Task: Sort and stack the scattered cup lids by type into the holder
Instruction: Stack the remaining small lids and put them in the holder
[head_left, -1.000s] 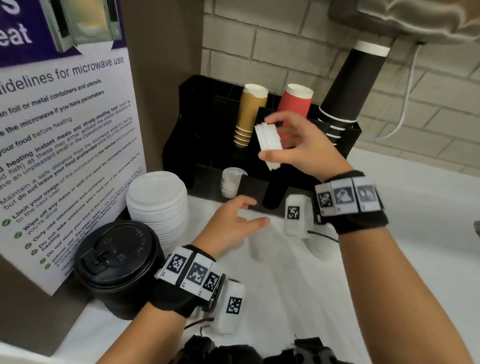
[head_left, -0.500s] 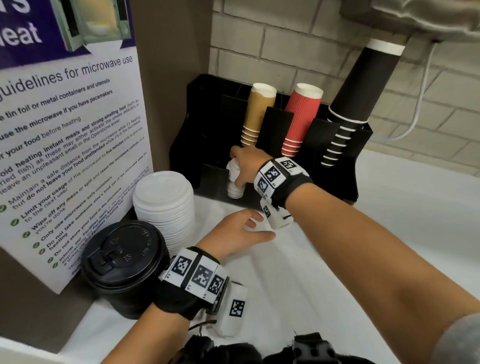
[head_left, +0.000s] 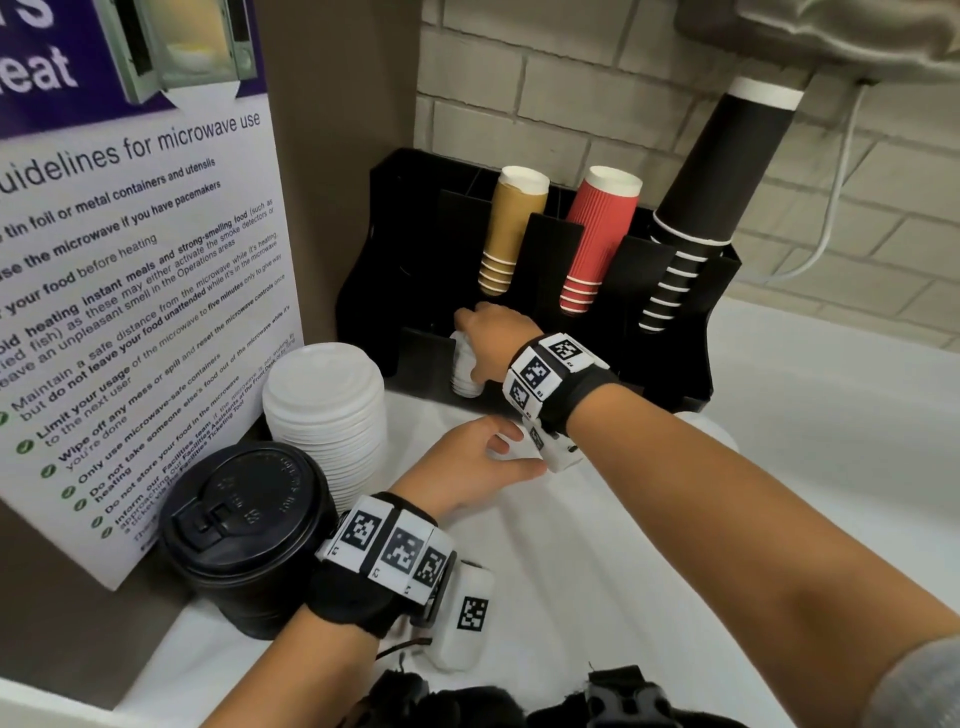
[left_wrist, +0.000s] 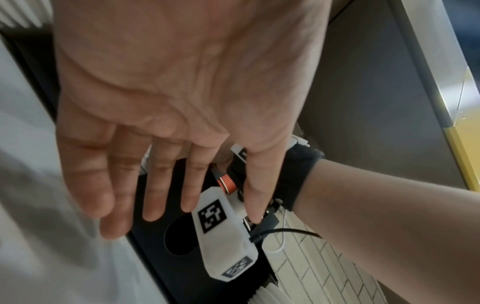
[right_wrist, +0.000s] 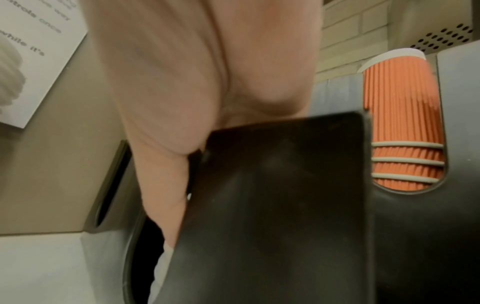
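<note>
A black holder (head_left: 670, 364) stands against the brick wall. My right hand (head_left: 488, 343) reaches into its lower front slot, and the fingers curl round a stack of small white lids (head_left: 461, 371) standing there. In the right wrist view the fingers (right_wrist: 166, 195) go down behind a black divider (right_wrist: 272, 205), with a white lid edge (right_wrist: 162, 263) below them. My left hand (head_left: 478, 460) hovers open over the white counter, its fingers (left_wrist: 155, 195) straight and holding nothing. A tall stack of large white lids (head_left: 324, 410) and a stack of black lids (head_left: 244, 525) stand at the left.
Tan cups (head_left: 511, 228), red cups (head_left: 597, 239) and black cups (head_left: 711, 197) lean in the holder's upper slots. A microwave guidelines sign (head_left: 135, 270) walls off the left. A white round object (head_left: 709, 428) peeks out beside my right forearm. The white counter (head_left: 805, 441) extends right.
My right hand carried the small white lids from in front of the cups down into the holder's lower front slot and has stayed there. The left hand barely moved.
</note>
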